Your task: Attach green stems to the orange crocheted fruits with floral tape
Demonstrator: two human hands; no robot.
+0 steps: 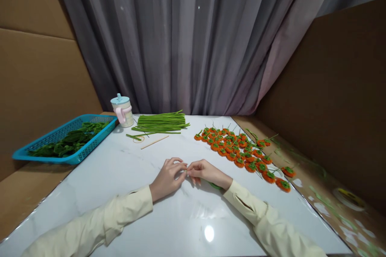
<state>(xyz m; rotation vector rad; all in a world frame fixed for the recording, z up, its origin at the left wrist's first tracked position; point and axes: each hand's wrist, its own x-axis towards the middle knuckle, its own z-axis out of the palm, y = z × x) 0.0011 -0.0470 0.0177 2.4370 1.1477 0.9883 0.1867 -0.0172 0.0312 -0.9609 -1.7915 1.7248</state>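
Note:
Over the middle of the white table, my left hand (170, 178) and my right hand (208, 172) meet fingertip to fingertip. Both are closed in a pinch around something tiny, with a faint yellow-green bit between the fingertips; the fingers hide most of it. A green curved strip (214, 186) shows beneath my right wrist; whether it joins the pinched bit I cannot tell. Beyond my hands lie a thin wooden stick (155, 142) and a bundle of green pipe cleaners (161, 122). Many orange fuzzy persimmon-like pieces with green tops (230, 156) spread to the right.
A blue basket (83, 156) of dark green fuzzy pieces stands at the left edge. Behind it is a lidded cup (122, 112) with a pink handle. A small ring (138, 139) lies near the stick. Tape (349, 198) and scraps lie on cardboard at right; a grey curtain (181, 40) hangs behind.

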